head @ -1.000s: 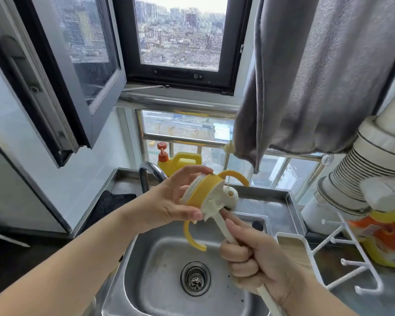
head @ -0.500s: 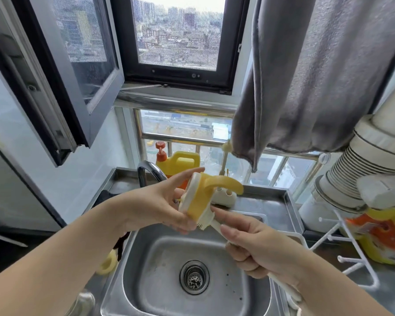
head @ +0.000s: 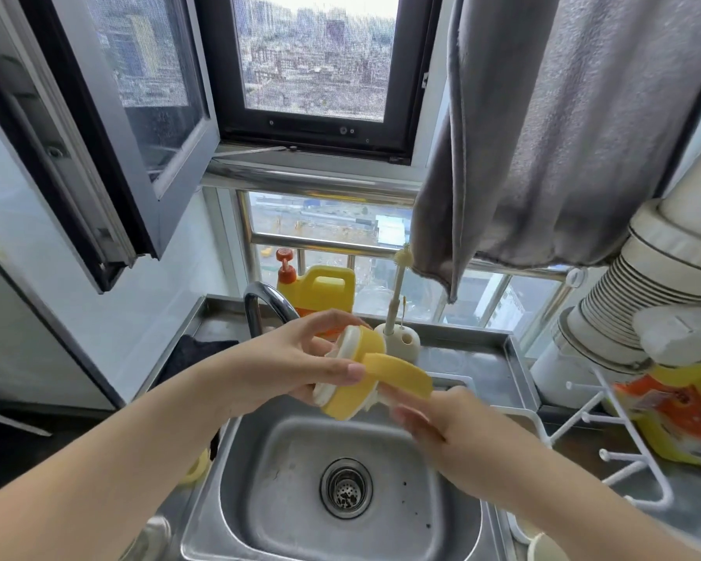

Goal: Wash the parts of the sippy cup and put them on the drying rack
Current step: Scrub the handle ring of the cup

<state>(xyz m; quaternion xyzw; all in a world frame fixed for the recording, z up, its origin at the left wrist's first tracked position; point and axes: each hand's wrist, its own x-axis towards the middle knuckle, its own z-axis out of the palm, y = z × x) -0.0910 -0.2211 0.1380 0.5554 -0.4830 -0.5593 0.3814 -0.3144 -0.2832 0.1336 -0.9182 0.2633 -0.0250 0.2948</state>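
My left hand [head: 296,366] grips the yellow and white sippy cup lid [head: 355,380] above the steel sink [head: 454,516], thumb on its near side and fingers over the top. A yellow handle of the lid sticks out to the right. My right hand [head: 442,431] is under and right of the lid; only a bit of the white brush [head: 375,400] shows between hand and lid, and the grip on it is hidden. The white drying rack [head: 608,455] with pegs stands to the right of the sink.
The faucet [head: 262,303] curves up behind my left hand. A yellow detergent jug [head: 320,287] and a white holder with a thin brush [head: 399,338] stand on the back ledge. A grey towel [head: 563,135] hangs above right. Stacked white containers and a yellow bottle [head: 684,410] crowd the right counter.
The lid has turned in my left hand, its handle now pointing right. My right hand has slid closer under the lid, and the brush handle is mostly hidden.
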